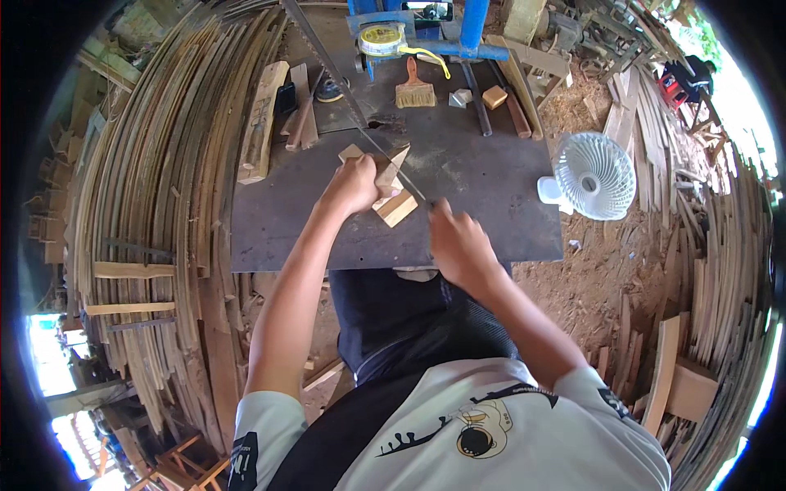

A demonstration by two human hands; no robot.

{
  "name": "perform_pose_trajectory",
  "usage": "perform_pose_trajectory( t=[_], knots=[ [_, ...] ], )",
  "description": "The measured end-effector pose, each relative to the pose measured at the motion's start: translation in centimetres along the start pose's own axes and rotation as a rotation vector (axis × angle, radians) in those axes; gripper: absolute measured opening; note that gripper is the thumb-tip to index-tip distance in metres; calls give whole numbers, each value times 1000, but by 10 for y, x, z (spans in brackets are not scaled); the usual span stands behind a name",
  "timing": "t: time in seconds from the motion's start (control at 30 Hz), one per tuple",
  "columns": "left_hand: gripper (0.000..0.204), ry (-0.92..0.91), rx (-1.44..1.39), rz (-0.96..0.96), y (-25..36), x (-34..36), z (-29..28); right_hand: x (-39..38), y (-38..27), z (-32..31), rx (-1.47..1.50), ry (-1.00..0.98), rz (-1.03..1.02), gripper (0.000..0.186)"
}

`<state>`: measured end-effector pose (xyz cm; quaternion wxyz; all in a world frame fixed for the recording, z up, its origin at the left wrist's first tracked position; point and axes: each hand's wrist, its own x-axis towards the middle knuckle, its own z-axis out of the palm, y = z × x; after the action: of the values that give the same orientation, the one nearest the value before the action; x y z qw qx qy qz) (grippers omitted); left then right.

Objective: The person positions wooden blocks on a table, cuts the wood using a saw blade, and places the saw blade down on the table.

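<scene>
Left hand (354, 185) closed over a small pale wood block (391, 196), pressing it on the dark metal worktop (491, 176) right at the band saw blade (360, 123). Right hand (458, 245) fingers curled near the blade's lower end, just beside the block; cannot tell if it grips anything or only steadies. Block sits tilted, blade running across its upper right side, so the cut looks under way, not finished: the piece appears to be in one part, no offcut seen dropped next to it.

Further back on the worktop: a paintbrush (415, 88), a yellow tape measure (382, 38) by the blue saw frame (473, 33), a small wood cube (494, 97), a long rough plank piece (262, 123) at the left, a dark rod (479, 106).

Off the worktop: white fan (595, 175) on the dirt floor to the right, stacks of thin curved wood strips (164, 204) left and more on the right
</scene>
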<state>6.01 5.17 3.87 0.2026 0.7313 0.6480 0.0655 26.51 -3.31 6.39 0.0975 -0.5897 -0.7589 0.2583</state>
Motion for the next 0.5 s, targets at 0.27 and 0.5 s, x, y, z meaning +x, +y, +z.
perform_pose_trajectory(
  t=[0.27, 0.5],
  knots=[
    [55, -17, 9, 47, 23, -2, -7, 23, -3, 5, 8, 101, -54, 14],
    [58, -80, -22, 37, 34, -4, -9, 30, -3, 6, -11, 170, -90, 13]
  ],
)
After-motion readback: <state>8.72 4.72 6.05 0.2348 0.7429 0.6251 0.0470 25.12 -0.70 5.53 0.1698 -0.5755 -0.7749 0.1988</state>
